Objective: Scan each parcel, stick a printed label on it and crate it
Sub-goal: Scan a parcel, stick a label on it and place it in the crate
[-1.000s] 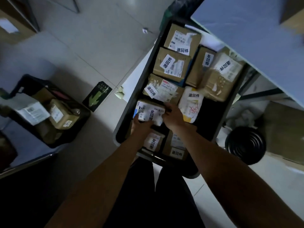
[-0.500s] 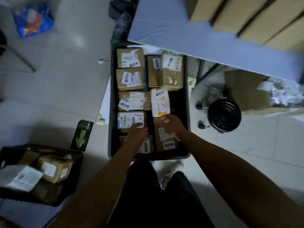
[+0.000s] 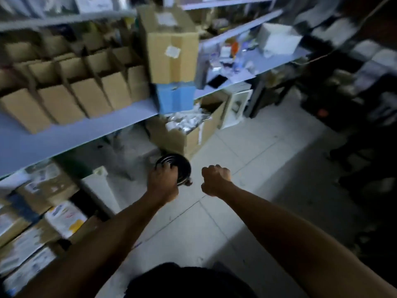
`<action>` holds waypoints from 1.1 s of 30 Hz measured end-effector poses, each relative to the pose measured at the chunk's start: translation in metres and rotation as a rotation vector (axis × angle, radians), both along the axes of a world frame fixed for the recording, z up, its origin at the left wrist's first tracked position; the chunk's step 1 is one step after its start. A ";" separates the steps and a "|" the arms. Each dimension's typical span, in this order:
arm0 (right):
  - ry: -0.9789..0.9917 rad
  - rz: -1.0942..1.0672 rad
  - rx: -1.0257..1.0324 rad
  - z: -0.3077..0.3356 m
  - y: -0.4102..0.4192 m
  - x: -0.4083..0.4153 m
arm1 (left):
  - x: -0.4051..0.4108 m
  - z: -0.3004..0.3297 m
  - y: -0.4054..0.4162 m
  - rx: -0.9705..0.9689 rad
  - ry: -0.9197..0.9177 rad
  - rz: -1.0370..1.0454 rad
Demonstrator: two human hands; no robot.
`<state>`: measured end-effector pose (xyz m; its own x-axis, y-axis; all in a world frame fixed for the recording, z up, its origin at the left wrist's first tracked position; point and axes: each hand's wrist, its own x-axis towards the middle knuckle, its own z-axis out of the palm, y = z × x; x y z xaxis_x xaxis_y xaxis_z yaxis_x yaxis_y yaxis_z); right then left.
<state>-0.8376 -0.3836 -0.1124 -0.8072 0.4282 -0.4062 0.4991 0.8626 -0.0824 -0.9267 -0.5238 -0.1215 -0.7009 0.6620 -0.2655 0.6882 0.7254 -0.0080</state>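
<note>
Parcels [image 3: 64, 218] of brown cardboard with white printed labels lie packed at the near left, blurred by camera motion, low beside your left forearm and partly under a pale blue shelf board [image 3: 71, 134]. Neither hand touches them.

Your left hand [image 3: 163, 186] reaches forward over the pale tiled floor [image 3: 247, 168], its fingers curled loosely in front of a round black ribbed stool seat [image 3: 182, 166]; whether it touches the seat, you cannot tell from this view, and nothing is seen in its grip. Your right hand [image 3: 216, 179] is just to the right of it, clenched into a fist and empty.

On the shelf board stands a row of open brown cardboard boxes [image 3: 86, 97]. A tall brown carton [image 3: 171, 57] sits on a light blue box [image 3: 175, 97] at the shelf's right end. Farther right, a cluttered pale tabletop [image 3: 268, 61] carries small blurred items. Below it, an open carton of crumpled white paper [image 3: 189, 125] rests on the floor.
</note>
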 end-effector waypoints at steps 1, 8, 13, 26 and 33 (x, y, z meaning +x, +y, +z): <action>0.015 -0.051 0.054 0.007 0.027 0.027 | 0.014 0.008 0.033 0.005 0.012 -0.066; 0.099 -0.523 0.265 0.060 0.163 0.224 | 0.152 0.064 0.236 0.127 0.148 -0.609; 0.103 -0.822 0.366 0.074 0.210 0.354 | 0.267 0.088 0.330 0.178 0.177 -0.940; 0.060 -1.415 0.313 0.065 0.282 0.585 | 0.522 0.063 0.506 0.216 0.065 -1.441; 0.051 -1.479 0.241 0.042 0.416 0.659 | 0.607 0.041 0.646 0.162 -0.181 -1.335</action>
<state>-0.1784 0.0326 -0.0701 0.3921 0.8991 -0.1948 0.9102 -0.4098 -0.0594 -0.3201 0.1221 -0.0801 0.5309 0.8359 -0.1394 0.8438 -0.5063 0.1780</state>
